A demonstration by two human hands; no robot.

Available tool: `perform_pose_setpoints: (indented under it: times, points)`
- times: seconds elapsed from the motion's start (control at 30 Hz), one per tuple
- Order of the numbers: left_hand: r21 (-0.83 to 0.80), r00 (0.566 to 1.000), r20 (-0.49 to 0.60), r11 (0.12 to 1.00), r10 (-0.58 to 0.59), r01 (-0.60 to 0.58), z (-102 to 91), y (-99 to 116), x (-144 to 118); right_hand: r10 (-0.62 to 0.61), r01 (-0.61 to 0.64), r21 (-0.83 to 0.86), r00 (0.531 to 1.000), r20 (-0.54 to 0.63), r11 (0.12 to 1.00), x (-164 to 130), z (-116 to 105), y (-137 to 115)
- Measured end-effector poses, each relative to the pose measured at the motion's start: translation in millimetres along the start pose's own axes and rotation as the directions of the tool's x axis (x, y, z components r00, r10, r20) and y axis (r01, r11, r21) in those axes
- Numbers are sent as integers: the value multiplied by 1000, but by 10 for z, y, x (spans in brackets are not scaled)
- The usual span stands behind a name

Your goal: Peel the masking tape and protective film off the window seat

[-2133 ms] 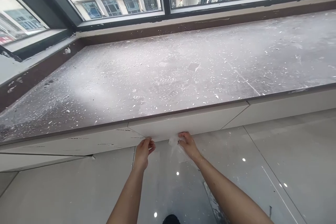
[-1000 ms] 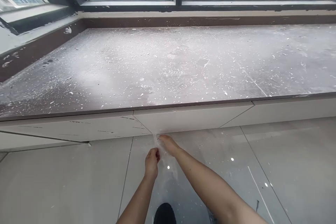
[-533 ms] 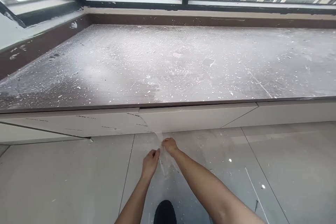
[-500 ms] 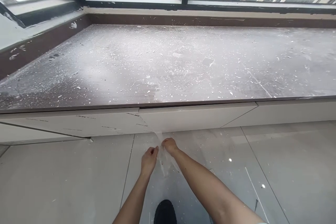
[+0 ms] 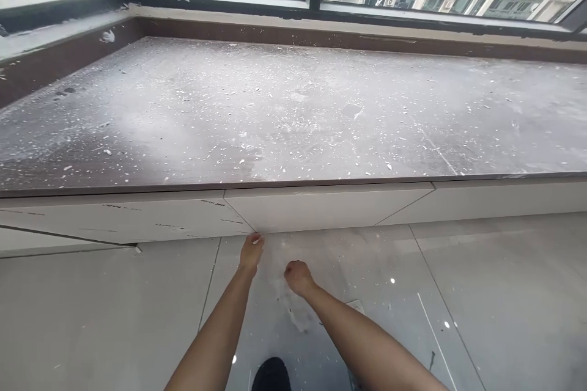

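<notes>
At lower centre, two bare hands: the left hand (image 5: 252,252) pinches at one white cabinet panel's (image 5: 321,209) bottom edge; the right hand (image 5: 298,277) is fisted around one thin clear film strip (image 5: 293,311).

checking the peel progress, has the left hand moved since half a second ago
Yes. The left hand has gone up to the bottom edge of the white panel, at its seam, apart from the right hand, which holds the clear film lower down.
</notes>
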State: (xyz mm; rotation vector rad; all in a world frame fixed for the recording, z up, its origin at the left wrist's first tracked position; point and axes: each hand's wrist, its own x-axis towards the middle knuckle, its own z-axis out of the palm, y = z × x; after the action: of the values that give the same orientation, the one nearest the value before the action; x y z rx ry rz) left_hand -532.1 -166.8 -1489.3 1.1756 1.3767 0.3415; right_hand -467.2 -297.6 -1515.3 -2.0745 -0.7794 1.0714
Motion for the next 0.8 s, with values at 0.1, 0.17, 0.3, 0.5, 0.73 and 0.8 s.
perform_pose_setpoints:
  times: [0.1,0.17,0.3,0.5,0.73,0.8]
  points:
    - [6,996,80,999,-50,50,60,-39,-296,-78,78,-228,997,9,971,-125,-208,-44]
    - [-6,978,175,993,-115,118,106,-71,-582,-200,208,-258,978,56,944,-168,-376,-148]
    - [-181,852,424,893,-307,412,169,-33,-1189,-271,264,72,956,113,962,-266,-625,-379]
    - [-498,942,205,800,-268,335,234,297,-1804,-507,470,251,856,104,846,-794,-1037,-461]
    - [-508,984,125,844,-127,173,572,253,-1732,-205,106,440,961,184,892,-970,-1556,104]
    - [-457,980,171,873,-104,172,661,119,-1691,-179,58,459,958,225,886,-979,-1461,187]
